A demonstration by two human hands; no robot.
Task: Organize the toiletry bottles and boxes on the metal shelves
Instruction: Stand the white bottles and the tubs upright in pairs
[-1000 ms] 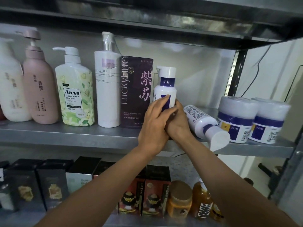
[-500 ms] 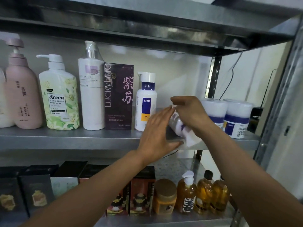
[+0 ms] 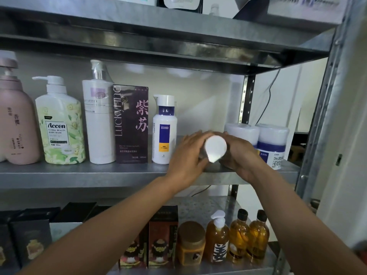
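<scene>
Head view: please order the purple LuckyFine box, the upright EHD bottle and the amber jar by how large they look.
1. purple LuckyFine box
2. upright EHD bottle
3. amber jar; it stands lower, perhaps nearer the camera, so its true size is unsure.

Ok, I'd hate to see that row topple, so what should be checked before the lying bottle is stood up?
1. Grip: left hand and right hand hold the lying bottle from both sides: ok.
2. Bottle upright: not ok, its white cap faces the camera.
3. Free spot on the metal shelf between the upright EHD bottle and the two tubs: ok.
4. Left hand apart from the upright EHD bottle: cannot tell, they are very close.
5. Headroom under the upper shelf: ok, the upright EHD bottle stands well below it.
6. Cap shut tight: cannot tell.
</scene>
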